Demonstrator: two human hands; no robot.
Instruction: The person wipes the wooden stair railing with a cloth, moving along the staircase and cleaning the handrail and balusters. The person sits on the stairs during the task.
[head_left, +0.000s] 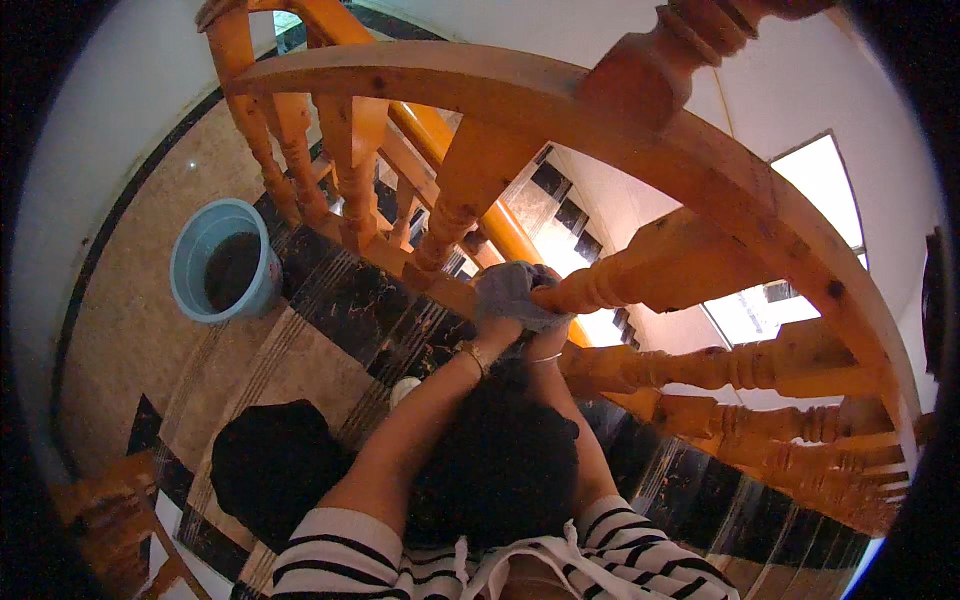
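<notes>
A grey cloth (508, 291) is bunched around the lower end of a turned wooden baluster (600, 285). My left hand (498, 328) grips the cloth from the left, with its fingers mostly covered by the fabric. On the other side, my right hand (552, 339) holds the same cloth close to the baluster's foot, and its fingers are also largely hidden. Both forearms reach forward from striped sleeves, the wrists close together. Above the hands, the curved wooden handrail (480, 71) sweeps across the view.
A light blue bucket (262, 300) with dark contents stands on the tiled landing (315, 364) to the left. More balusters (720, 367) line the right side. Through the railing a lower flight of stairs (559, 199) shows. A wooden piece (112, 487) stands at lower left.
</notes>
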